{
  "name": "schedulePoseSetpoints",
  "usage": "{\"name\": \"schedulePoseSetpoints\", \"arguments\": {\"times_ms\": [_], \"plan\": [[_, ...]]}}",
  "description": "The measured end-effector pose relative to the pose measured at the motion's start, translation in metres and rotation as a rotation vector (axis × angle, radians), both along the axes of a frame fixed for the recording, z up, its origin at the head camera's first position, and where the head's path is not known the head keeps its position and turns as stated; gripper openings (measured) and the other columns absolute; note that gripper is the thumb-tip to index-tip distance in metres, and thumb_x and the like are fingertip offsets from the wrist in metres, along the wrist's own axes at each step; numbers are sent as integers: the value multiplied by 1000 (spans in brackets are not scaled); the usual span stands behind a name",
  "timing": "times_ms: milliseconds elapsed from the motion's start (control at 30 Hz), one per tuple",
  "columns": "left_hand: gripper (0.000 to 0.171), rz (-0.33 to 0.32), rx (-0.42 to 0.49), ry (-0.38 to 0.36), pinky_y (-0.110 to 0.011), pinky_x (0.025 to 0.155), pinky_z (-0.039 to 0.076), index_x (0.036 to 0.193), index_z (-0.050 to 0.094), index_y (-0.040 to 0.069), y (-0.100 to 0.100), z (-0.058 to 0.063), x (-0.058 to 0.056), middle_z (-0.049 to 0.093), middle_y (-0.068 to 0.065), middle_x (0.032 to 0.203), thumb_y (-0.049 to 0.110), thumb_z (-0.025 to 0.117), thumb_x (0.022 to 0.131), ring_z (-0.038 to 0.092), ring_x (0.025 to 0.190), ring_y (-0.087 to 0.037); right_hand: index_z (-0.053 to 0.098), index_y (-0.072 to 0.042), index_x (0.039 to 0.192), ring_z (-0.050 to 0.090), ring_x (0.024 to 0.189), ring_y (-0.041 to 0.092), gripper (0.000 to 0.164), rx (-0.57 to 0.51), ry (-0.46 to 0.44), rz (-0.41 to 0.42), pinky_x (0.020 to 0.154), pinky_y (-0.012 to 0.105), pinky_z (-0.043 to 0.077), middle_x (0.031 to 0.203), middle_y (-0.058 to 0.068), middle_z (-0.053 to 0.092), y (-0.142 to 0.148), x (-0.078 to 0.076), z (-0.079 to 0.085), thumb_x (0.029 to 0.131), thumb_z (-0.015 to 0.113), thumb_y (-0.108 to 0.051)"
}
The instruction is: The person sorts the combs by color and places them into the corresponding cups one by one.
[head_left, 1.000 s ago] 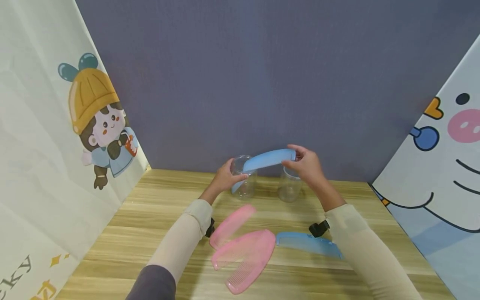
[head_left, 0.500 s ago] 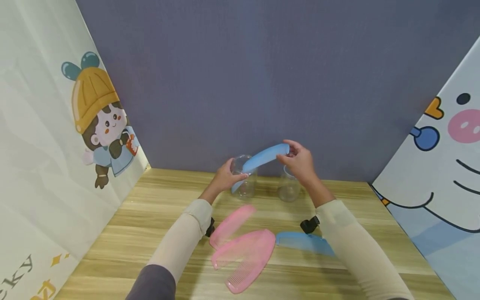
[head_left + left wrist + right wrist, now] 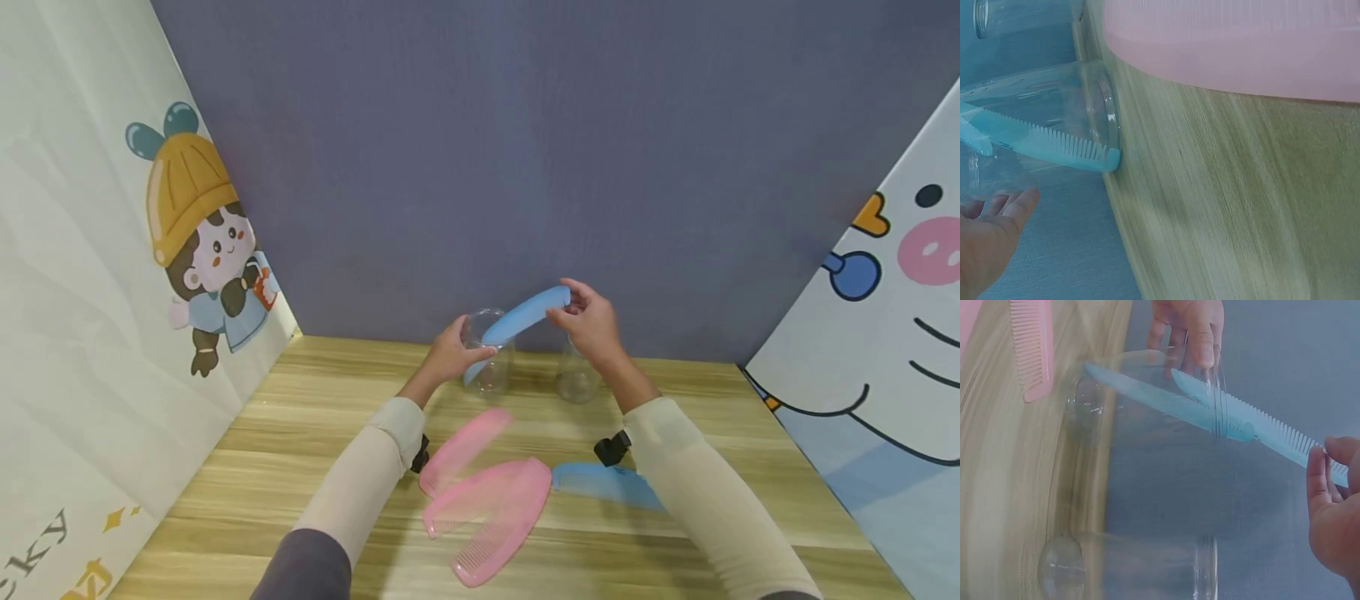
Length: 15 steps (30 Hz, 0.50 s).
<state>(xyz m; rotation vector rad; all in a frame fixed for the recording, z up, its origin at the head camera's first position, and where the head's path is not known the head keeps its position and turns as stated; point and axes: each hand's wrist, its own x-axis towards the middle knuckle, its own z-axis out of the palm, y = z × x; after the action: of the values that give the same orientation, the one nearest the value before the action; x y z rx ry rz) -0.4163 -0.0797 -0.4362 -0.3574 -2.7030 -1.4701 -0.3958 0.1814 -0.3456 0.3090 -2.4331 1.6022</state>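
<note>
In the head view my left hand (image 3: 448, 357) holds a clear plastic jar (image 3: 493, 383) near its rim, thumb on the near side. The jar stands upright near the table's back edge. Inside it leans a blue comb (image 3: 1054, 142), seen through the wall in the left wrist view. My right hand (image 3: 594, 325) pinches a second blue comb (image 3: 527, 314) by one end. That comb slants down to the left, its far tip within the jar's mouth in the right wrist view (image 3: 1179, 376). Its teeth (image 3: 1285, 434) show there.
A second clear jar (image 3: 577, 381) stands to the right, below my right hand. Nearer on the wooden table (image 3: 315, 417) lie a pink comb (image 3: 461, 450), two overlapping pink combs (image 3: 517, 517), and another blue comb (image 3: 607, 483), partly behind the right sleeve. A grey wall panel (image 3: 480, 167) rises behind.
My right hand has moved left and slightly up, tilting the blue comb more steeply, its lower tip at the jar's mouth. My left hand has stayed on the jar.
</note>
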Motion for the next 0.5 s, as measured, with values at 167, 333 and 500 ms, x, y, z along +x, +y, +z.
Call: {"name": "schedulePoseSetpoints", "arguments": {"times_ms": [167,333,500], "plan": [[102,5,-1,-4,-51,120,39,162,23,8,2,1,-1,39,-18,161,51,77,87,43,145,-38,49,-11,152,68,98,12,64,7,10,14,73,15,57,129,17,61,-6,-4,2,93,74,-13],[102,3,8,-6,-51,120,40,161,24,7,5,0,-2,39,-18,161,50,78,87,44,145,-38,47,-8,152,68,112,26,65,19,1,40,79,18,57,135,19,61,-6,-6,0,94,74,-13],[101,2,7,17,-51,119,41,161,25,5,9,-3,-5,39,-19,161,49,78,87,44,145,-39,47,-8,152,65,120,33,62,37,15,64,90,33,59,141,19,59,3,-7,-6,95,72,-15]]}}
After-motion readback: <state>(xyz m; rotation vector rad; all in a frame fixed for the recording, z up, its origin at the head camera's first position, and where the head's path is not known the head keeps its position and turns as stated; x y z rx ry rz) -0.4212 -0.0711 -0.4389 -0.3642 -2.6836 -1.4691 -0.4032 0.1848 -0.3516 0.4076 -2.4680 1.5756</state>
